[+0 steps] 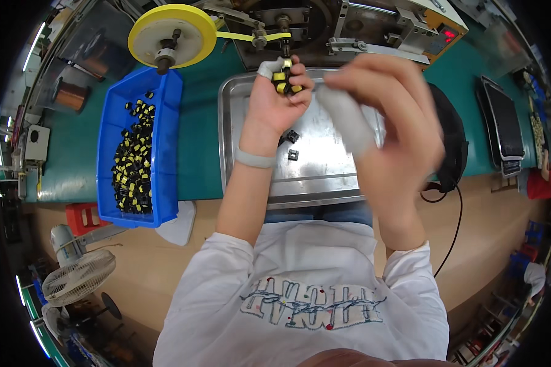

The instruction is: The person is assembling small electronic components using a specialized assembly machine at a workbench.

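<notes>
My left hand [274,104] is cupped palm up around several small black coil bobbins wrapped in yellow tape [281,87]. A pale cot covers its thumb, and its fingertips are beside the machine's spindle [286,48]. From a large roll of yellow tape [206,46], a strip runs across to that spindle. My right hand [398,122] is raised close to the camera, right of the left hand. It is smeared by motion, with white coverings on its digits, so its grip cannot be made out. Loose black bobbins [293,155] lie on the metal tray [228,122] below.
A blue bin [168,134] holding many yellow-taped bobbins [134,165] stands on the green table [202,140] at left. The winding machine [373,30] spans the back. A black bag-like object [450,144] with a cable sits right of the tray. A fan [82,275] is lower left.
</notes>
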A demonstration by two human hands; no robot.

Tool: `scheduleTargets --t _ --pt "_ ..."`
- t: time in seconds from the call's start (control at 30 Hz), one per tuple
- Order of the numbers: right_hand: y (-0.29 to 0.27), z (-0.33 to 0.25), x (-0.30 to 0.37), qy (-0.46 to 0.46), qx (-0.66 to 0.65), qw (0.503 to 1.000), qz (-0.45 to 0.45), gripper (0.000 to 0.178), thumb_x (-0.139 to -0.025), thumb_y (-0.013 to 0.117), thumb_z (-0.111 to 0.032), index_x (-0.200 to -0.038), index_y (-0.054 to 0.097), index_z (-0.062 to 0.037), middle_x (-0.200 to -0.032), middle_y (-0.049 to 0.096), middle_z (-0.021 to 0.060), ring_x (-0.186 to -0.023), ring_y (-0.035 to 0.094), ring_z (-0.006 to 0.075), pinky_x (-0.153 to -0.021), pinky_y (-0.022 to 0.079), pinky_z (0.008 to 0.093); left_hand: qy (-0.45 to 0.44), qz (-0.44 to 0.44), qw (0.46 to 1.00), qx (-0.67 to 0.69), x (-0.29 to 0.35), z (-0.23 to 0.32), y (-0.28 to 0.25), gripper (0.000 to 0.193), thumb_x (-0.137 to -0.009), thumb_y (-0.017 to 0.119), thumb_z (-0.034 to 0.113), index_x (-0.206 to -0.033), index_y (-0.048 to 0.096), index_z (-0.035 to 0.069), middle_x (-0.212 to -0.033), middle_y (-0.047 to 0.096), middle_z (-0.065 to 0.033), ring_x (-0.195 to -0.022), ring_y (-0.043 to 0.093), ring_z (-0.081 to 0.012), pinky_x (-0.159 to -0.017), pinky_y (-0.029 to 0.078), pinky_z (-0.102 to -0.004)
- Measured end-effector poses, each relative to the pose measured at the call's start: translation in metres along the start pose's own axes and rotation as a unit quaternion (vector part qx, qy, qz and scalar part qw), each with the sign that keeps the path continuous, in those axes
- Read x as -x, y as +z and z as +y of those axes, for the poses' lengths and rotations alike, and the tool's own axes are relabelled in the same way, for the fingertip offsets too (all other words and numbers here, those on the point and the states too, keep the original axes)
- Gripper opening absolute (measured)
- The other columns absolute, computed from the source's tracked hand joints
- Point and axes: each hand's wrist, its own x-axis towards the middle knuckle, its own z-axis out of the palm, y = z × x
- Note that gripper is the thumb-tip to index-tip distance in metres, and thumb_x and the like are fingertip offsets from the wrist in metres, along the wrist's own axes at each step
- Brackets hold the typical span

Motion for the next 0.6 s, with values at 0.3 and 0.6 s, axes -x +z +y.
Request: scheduleTargets --t 0.3,0.6 --pt "0.082 0.102 0.022 0.294 -0.233 0.926 0.041 0.017 -0.088 0.056 0.001 -0.104 0.06 0.0052 -0.095 0.064 0.0127 -0.086 0.066 0.0204 -0.075 0.052 0.0257 0.086 0.056 0.995 0.009 0.011 0.016 -0.02 0.016 -0.085 0.05 0.022 -0.091 0.056 0.009 -0.077 0.056 0.0009 -0.064 0.05 -0.0102 -0.044 0.03 -0.0217" --pt "0.109 0.108 0.021 0.249 -0.219 0.935 0.121 0.012 -0.081 0.057 0.01 -0.091 0.063 0.0055 -0.096 0.058 0.0099 -0.086 0.063 0.0174 -0.077 0.049 0.0262 0.096 0.04 0.994 0.044 0.014 0.023 -0.025 0.016 -0.085 0.049 0.022 -0.093 0.055 0.01 -0.076 0.056 0.0003 -0.064 0.05 -0.0125 -0.047 0.032 -0.0237"
